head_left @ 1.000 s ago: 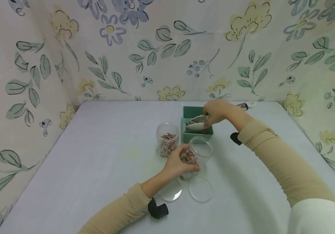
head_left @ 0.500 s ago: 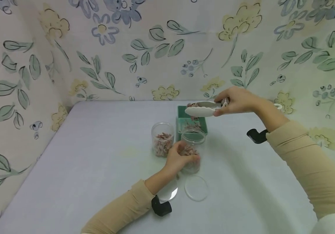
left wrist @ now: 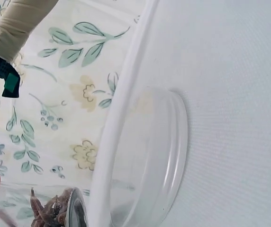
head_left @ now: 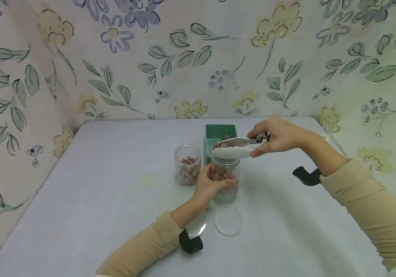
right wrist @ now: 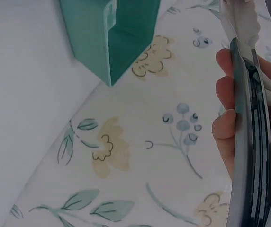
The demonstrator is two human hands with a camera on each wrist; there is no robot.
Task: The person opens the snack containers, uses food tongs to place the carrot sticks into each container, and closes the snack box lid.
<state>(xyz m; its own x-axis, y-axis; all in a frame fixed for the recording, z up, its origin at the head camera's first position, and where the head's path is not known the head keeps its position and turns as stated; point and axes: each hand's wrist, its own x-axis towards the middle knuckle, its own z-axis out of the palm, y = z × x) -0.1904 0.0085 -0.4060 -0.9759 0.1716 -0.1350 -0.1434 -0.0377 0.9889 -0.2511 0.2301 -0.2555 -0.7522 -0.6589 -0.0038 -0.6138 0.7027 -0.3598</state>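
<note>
My left hand grips a clear jar partly filled with small reddish-brown strips. The jar stands upright and open-topped on the table. Over its mouth, my right hand holds metal tongs with white scalloped tips. A clump of brown strips sits between those tips. The right wrist view shows the fingers wrapped about the tongs' metal arms. To the left is a second clear jar with similar strips. A green box lies just behind, its contents mostly hidden by the tongs and jar.
Two round clear lids lie in front of the jars: one lid fully visible, the other lid partly under the left wrist. The white table ends at a floral curtain behind and at the sides.
My right hand has lifted the tongs with strips out of the green box and brought them toward me, over the held jar. The left hand has tipped that jar from leaning to upright.
</note>
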